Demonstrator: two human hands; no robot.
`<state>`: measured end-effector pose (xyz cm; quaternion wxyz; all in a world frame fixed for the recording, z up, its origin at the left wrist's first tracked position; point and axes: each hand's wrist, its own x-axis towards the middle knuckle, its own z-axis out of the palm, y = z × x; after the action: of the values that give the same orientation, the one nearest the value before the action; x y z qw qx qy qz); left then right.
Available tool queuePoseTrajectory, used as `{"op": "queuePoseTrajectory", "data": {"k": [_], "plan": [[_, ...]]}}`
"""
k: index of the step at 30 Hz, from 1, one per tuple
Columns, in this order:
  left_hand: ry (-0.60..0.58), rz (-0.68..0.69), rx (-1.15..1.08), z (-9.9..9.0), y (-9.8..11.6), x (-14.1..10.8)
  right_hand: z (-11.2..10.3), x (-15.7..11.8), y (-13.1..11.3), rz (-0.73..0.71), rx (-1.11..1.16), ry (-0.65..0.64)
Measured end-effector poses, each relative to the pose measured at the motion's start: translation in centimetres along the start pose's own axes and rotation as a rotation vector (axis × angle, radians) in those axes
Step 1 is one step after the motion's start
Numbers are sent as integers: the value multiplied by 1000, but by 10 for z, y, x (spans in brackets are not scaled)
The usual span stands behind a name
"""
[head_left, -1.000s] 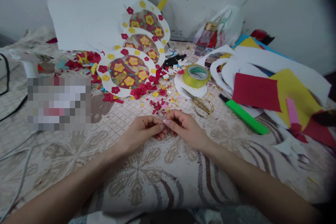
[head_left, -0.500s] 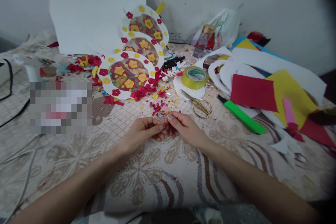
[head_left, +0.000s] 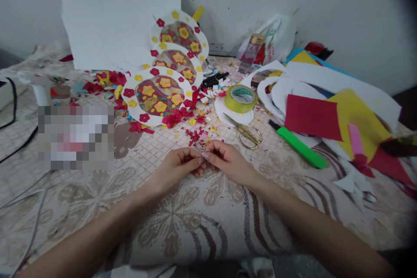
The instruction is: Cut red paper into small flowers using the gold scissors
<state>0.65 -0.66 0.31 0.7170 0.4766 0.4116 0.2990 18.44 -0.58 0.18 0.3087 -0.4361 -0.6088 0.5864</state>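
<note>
Left hand and right hand are joined at pinched fingertips; whether anything is held cannot be told. Paper scraps just beyond could be scattered by a nudge.

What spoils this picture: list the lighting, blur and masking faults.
Head view: dim, greyish light; a dark blur swallows the top right corner. Same head view: a pixelated patch hides something at left; the left hand and right hand look soft, anything between them unclear.
</note>
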Motion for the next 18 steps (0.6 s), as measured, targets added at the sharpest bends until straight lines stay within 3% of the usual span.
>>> {"op": "queuePoseTrajectory", "data": {"k": [13,16,18], "plan": [[-20,-5,-11,-1,1,0,1,0,2,-11,7,-29],[17,-3,-13,-1,2,0,-7,-1,-6,-42,-162,15],[49,2,-26,-1,2,0,-24,-1,-11,-102,-410,155]]}}
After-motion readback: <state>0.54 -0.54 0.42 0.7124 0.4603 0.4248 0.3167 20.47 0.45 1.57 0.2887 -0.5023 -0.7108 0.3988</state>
